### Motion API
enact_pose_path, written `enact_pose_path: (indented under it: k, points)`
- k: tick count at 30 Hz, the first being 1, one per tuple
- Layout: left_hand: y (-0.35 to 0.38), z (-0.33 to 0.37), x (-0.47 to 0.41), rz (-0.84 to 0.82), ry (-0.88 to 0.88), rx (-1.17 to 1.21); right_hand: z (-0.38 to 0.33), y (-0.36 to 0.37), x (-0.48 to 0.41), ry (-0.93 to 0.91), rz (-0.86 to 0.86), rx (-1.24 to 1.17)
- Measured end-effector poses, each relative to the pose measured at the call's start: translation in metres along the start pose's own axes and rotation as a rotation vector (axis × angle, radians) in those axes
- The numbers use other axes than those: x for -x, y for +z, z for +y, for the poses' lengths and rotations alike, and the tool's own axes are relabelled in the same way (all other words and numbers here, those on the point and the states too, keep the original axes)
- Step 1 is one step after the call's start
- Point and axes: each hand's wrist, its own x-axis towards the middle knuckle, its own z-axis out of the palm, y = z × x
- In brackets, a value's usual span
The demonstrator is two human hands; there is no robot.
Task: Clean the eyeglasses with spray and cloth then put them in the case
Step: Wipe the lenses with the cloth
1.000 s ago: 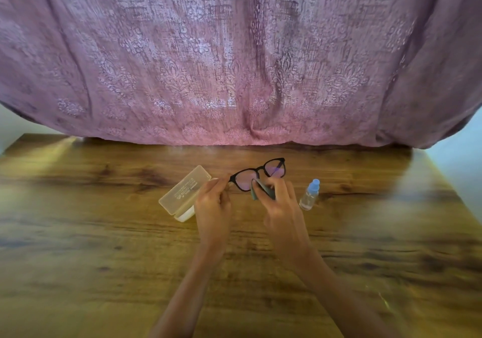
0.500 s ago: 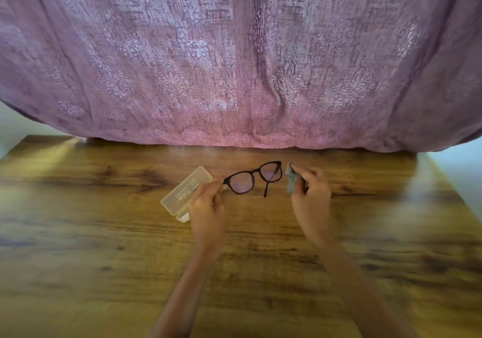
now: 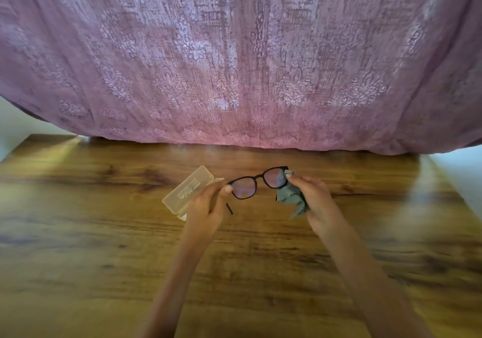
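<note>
Black-framed eyeglasses (image 3: 257, 183) are held above the wooden table, lenses facing me. My left hand (image 3: 208, 206) pinches the frame's left end, with one temple hanging down below it. My right hand (image 3: 314, 199) holds a grey-green cloth (image 3: 290, 198) bunched in its fingers and presses it against the right lens. A translucent beige case (image 3: 186, 190) lies closed on the table just left of my left hand. The spray bottle is hidden behind my right hand.
The wooden table (image 3: 104, 246) stretches wide on both sides and toward me. A mauve patterned curtain (image 3: 234, 64) hangs over the table's far edge. White wall shows at the far left and far right.
My right hand moved right from the left lens, past the frame's right end, and now presses the cloth, hanging looser, on the right lens. The spray bottle is now covered by that hand.
</note>
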Motion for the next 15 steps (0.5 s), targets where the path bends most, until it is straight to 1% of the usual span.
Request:
enact_pose_path:
  k: [3,5,8,10,12,13,14,15]
  points:
    - [0.0,0.012,-0.014,-0.085,-0.034,-0.03,0.001,0.002,0.002,0.005,-0.015,-0.002]
    - [0.002,0.019,-0.025,-0.211,-0.094,-0.064,0.002,0.006,0.006,0.003,-0.011,0.023]
    - [0.007,0.028,-0.036,-0.438,-0.16,-0.024,0.003,0.011,0.01,-0.013,-0.029,0.026]
    - [0.008,0.032,-0.039,-0.505,-0.151,-0.012,0.004,0.011,0.013,-0.047,-0.034,0.014]
    - [0.008,0.034,-0.04,-0.518,-0.126,-0.038,0.007,0.011,0.014,-0.119,-0.005,0.057]
    - [0.009,0.034,-0.039,-0.516,-0.113,-0.055,0.009,0.011,0.015,-0.187,0.04,0.13]
    - [0.009,0.033,-0.039,-0.507,-0.1,-0.068,0.011,0.012,0.016,-0.284,0.098,0.238]
    - [0.01,0.033,-0.038,-0.493,-0.093,-0.07,0.013,0.012,0.017,-0.419,0.155,0.37]
